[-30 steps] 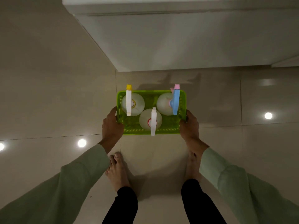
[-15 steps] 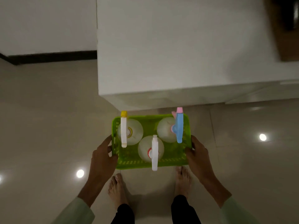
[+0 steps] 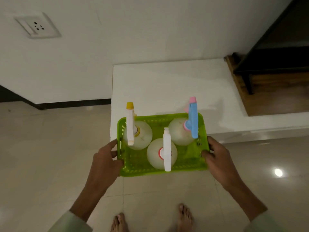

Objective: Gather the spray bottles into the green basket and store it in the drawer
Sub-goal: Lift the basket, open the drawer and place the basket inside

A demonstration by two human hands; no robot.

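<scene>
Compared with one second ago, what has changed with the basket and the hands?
The green basket was lifted from the floor and now sits higher, over the edge of the white ledge. Unchanged: the left hand and right hand grip its short sides, and all three spray bottles stand inside.

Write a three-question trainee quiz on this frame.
1. How many bottles stand in the basket?
2. True or false: only the left hand holds the basket.
3. Which bottle is nearest the person: A yellow-tipped, B white-headed, C blue-headed?

Key: 1. Three. 2. False; the right hand grips the other end. 3. B.
</scene>
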